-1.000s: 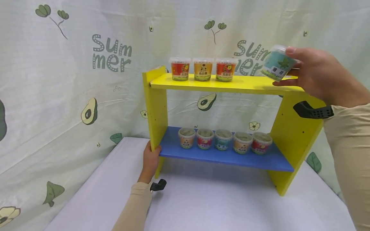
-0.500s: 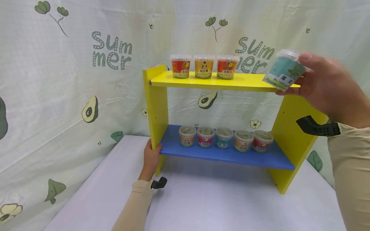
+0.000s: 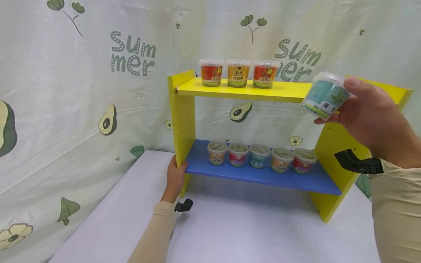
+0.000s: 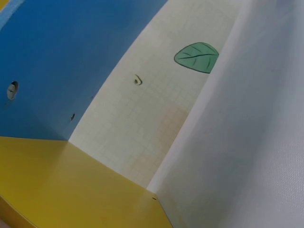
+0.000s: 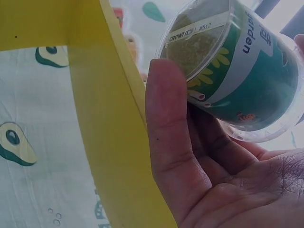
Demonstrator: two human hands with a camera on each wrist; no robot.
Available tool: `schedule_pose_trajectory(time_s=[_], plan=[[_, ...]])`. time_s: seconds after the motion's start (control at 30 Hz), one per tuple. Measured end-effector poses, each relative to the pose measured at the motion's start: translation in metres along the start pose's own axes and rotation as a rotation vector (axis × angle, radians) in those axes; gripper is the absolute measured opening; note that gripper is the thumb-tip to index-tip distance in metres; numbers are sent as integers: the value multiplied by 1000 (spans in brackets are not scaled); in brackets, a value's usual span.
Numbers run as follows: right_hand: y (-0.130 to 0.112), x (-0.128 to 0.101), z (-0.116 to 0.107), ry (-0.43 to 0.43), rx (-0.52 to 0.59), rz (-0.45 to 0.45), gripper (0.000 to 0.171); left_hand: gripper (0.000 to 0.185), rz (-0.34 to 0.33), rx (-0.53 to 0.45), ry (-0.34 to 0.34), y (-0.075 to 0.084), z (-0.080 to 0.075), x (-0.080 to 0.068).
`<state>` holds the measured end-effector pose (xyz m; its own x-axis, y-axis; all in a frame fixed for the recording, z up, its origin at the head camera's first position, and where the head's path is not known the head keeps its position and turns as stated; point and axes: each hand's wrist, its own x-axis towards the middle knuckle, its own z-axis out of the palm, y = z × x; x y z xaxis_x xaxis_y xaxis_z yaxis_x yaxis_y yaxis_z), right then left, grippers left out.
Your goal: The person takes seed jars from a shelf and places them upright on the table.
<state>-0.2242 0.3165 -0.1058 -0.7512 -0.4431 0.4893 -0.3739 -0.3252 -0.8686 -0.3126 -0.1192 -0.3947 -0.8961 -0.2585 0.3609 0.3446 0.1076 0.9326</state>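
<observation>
A yellow-and-blue shelf unit [image 3: 184, 120] stands on the white table. My left hand [image 3: 175, 179] grips its left side panel at the level of the blue shelf board [image 3: 230, 174], thumb on the front edge. In the left wrist view the blue board [image 4: 61, 61] and yellow panel [image 4: 85, 185] show, with that hand almost wholly out of frame. My right hand [image 3: 378, 120] holds a lidded teal plant cup [image 3: 323, 96], tilted, in front of the top board's right end. The right wrist view shows the cup's clear bottom [image 5: 194, 40] with brownish contents, between thumb and fingers.
Three lidded cups, red [image 3: 211, 75], orange [image 3: 238, 75] and red [image 3: 265, 76], stand on the left part of the yellow top board [image 3: 289, 89]. Several cups [image 3: 257, 157] line the blue board. A printed curtain [image 3: 138, 109] hangs behind the white table [image 3: 250, 226].
My right hand has moved down with the teal cup, away from above the top board to lower in front of it. The left hand keeps its grip. The head view has shifted slightly.
</observation>
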Motion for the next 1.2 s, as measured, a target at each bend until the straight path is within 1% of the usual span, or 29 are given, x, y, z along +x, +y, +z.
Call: schedule_pose_trajectory(time_s=[0.07,0.13,0.2,0.3,0.33,0.43,0.57,0.63,0.8,0.93,1.1,1.2], plan=[[7,-3,5,-41,32,-10,45,44,7,2,2,1,0,0],[15,-6,10,-66,24,-26,44,45,15,5,2,1,0,0],[23,-9,17,-83,-11,-35,44,44,18,7,0,1,0,0],[37,-14,26,-51,-123,-40,45,44,18,13,-6,0,-1,0],[41,-16,27,-51,-132,-39,44,44,17,15,-6,-1,-1,0],[56,-23,33,21,-221,-36,40,43,23,8,-4,-1,-1,1],[79,-33,37,93,-276,-3,33,43,25,7,-5,0,-1,3],[90,-37,39,109,-303,29,32,44,19,11,-9,-1,0,3],[112,-45,42,120,-373,72,30,44,9,12,-15,-1,2,1],[125,-46,45,126,-414,98,28,41,28,9,-13,0,3,1],[144,-45,55,135,-441,171,35,41,35,15,-22,3,3,1],[161,-45,60,122,-445,224,41,41,24,13,-20,2,2,1]])
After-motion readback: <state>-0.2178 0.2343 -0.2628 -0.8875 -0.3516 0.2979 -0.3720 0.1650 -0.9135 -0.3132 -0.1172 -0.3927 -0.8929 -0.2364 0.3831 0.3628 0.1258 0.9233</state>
